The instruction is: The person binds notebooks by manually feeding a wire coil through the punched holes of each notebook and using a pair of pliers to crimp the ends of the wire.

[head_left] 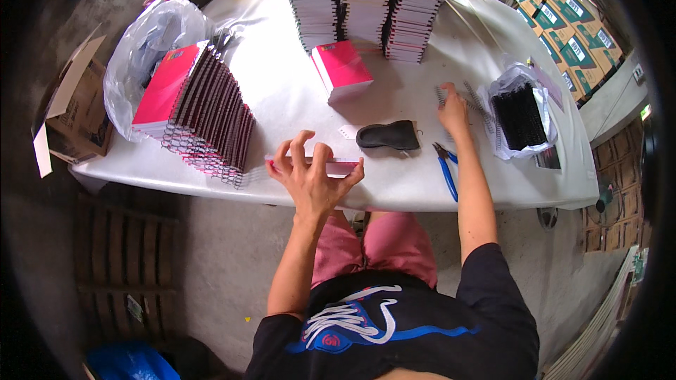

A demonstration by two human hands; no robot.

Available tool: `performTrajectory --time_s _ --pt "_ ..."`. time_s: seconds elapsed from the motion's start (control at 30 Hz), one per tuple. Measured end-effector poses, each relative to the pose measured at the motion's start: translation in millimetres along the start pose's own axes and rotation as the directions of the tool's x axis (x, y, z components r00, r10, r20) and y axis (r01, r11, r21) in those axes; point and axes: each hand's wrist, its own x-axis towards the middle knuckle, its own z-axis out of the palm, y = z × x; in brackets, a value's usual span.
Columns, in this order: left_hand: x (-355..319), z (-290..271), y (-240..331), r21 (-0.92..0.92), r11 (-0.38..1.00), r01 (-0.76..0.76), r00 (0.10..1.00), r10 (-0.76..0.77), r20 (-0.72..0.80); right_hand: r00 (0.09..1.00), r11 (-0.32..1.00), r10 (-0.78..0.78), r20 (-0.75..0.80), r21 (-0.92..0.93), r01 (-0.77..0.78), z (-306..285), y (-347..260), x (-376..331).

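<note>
My left hand [310, 181] grips a thin red-covered notebook [343, 167] standing on edge near the table's front, thumb at one end and fingers at the other. Farther right, the fingers of my right hand [454, 107] are closed on a dark spiral binding coil [441, 96]. Loose coils [476, 102] lie just right of that hand. Between my hands rests a black shoe-shaped object [387, 136]. Blue-handled pliers [446, 174] lie beside my right forearm. A block of red-covered books [345, 70] sits beyond the black object.
Spiral-bound red notebooks [204, 112] are stacked at left, beside a clear plastic bag [144, 49]. Tall notebook stacks [366, 0] stand at the back. A plastic-lined container of black coils [520, 117] is at right. Cartons [574, 24] are piled beyond the white-covered table [282, 98].
</note>
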Motion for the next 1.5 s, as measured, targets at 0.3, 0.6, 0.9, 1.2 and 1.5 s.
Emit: performTrajectory --time_s 0.3,0.6,0.9,1.2,1.5 --pt "-10 2 -6 0.011 0.999 0.045 0.991 -0.046 0.122 0.887 0.729 -0.426 0.178 0.648 0.221 -70 -99 -84" --pt "-7 0 5 0.002 1.0 0.015 0.99 -0.015 0.138 0.859 0.658 -0.483 0.171 0.717 0.227 -64 -113 -131" --pt "-11 -1 -2 0.017 0.999 -0.03 0.992 0.027 0.124 0.682 0.665 -0.668 0.297 0.65 0.368 -59 -112 -118" --pt "-12 -4 -3 0.038 0.999 -0.004 0.981 -0.004 0.196 0.665 0.579 -0.576 0.476 0.811 -0.079 -75 -119 -119" --pt "-10 -6 -18 -0.061 0.995 -0.074 0.977 0.085 0.197 0.58 0.702 -0.55 0.601 0.709 -0.068 -74 -120 -109"
